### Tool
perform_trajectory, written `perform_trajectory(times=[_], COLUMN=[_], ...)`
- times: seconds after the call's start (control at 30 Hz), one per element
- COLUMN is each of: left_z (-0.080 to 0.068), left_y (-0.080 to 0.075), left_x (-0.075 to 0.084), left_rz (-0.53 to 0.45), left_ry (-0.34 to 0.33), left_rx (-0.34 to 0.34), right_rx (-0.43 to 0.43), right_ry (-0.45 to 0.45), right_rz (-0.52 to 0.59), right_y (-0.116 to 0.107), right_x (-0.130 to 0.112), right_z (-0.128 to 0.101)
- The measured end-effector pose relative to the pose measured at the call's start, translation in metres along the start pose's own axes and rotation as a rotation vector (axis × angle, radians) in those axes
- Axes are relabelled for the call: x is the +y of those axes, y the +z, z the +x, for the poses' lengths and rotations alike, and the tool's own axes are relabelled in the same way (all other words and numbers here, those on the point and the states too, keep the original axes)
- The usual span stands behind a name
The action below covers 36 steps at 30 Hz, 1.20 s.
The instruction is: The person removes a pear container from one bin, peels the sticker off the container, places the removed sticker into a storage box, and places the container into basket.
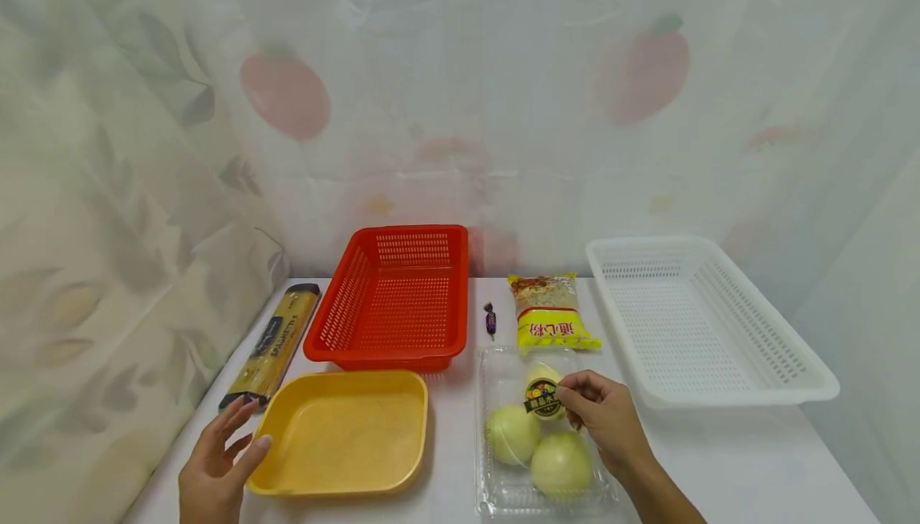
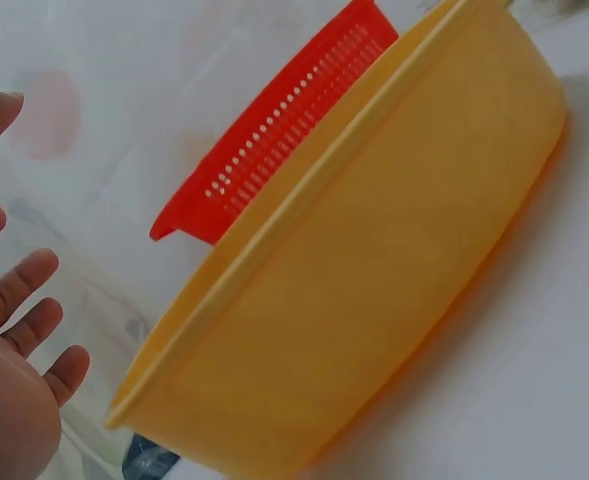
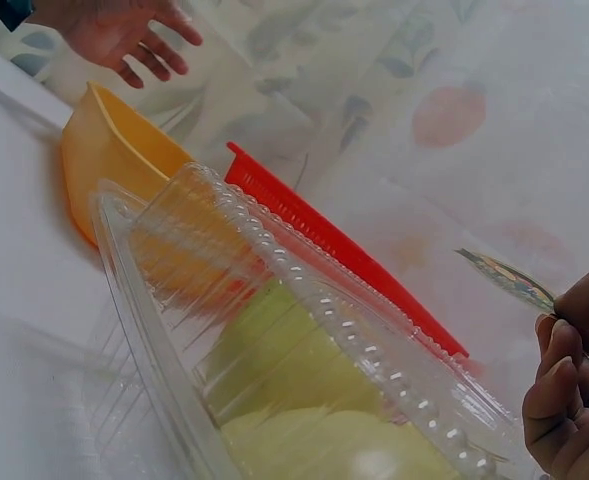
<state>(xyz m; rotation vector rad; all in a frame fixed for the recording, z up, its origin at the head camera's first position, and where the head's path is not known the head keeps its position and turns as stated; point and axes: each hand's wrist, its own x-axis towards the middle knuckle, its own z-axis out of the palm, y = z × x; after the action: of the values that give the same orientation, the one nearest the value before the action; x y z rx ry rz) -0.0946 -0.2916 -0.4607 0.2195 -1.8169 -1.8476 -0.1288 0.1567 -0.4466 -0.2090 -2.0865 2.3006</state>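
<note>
Right hand (image 1: 607,420): over the clear box (image 1: 503,492), fingers (image 3: 559,400) curled, pinching the edge of the round sticker (image 1: 542,398) on the lid; in the right wrist view the sticker's edge is lifted off the plastic and seen thin, edge-on, just above the fingertips.
Left hand (image 1: 216,464): at the left front corner of the yellow tray (image 1: 345,436), fingers (image 2: 24,300) spread and released, holding nothing; thumb at the tray's rim in the head view, contact not clear; in the left wrist view the palm is apart from the tray's side.
Clear box: front of the desk (image 1: 719,460), right of the yellow tray, lid shut; three pale green round fruits (image 1: 561,464) inside, two at the front side by side, one behind under the sticker.
Sticker: dark band with yellow marks, on the rear half of the lid, directly left of the right fingertips.
Yellow tray: front left of the desk, just in front of the red basket (image 1: 395,300).
Red basket: back centre, tilted up at the rear.
White basket (image 1: 704,324): back right, well apart from the right hand.
Pasta bag (image 1: 549,312): just behind the clear box.
Candy (image 1: 490,319): small, dark wrapper, between the red basket and the pasta bag.
Spaghetti pack (image 1: 276,340): along the left edge, beyond the left hand.
Curtain (image 1: 460,93): fruit print, behind and beside the desk.
</note>
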Motion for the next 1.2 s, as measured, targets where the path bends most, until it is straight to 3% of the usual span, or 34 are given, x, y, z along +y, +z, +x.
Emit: perform_trajectory(times=[0.13, 0.23, 0.3, 0.43, 0.53, 0.87, 1.2], left_z=[0.004, 0.006, 0.008, 0.010, 0.011, 0.013, 0.015], left_y=[-0.008, -0.016, -0.022, -0.032, -0.036, -0.034, -0.028], left_x=[-0.010, -0.020, -0.026, -0.034, -0.036, -0.042, -0.045], left_rz=[0.081, 0.179, 0.285, 0.528, 0.585, 0.734, 0.872], left_ry=[-0.044, -0.101, -0.151, -0.268, -0.316, -0.393, -0.420], left_rx=[0.036, 0.021, -0.029, -0.191, -0.287, -0.445, -0.486], right_rx=[-0.007, -0.014, -0.017, -0.017, -0.018, -0.012, -0.014], right_ry=[0.007, 0.005, 0.003, -0.006, -0.006, 0.015, 0.005], right_rz=[0.005, 0.004, 0.003, -0.008, -0.012, -0.007, -0.021], right_y=[0.000, 0.000, 0.000, 0.000, 0.000, 0.000, -0.001], right_x=[-0.001, 0.000, 0.000, 0.000, -0.001, 0.000, -0.004], right_z=[0.000, 0.000, -0.001, 0.000, 0.000, 0.000, -0.003])
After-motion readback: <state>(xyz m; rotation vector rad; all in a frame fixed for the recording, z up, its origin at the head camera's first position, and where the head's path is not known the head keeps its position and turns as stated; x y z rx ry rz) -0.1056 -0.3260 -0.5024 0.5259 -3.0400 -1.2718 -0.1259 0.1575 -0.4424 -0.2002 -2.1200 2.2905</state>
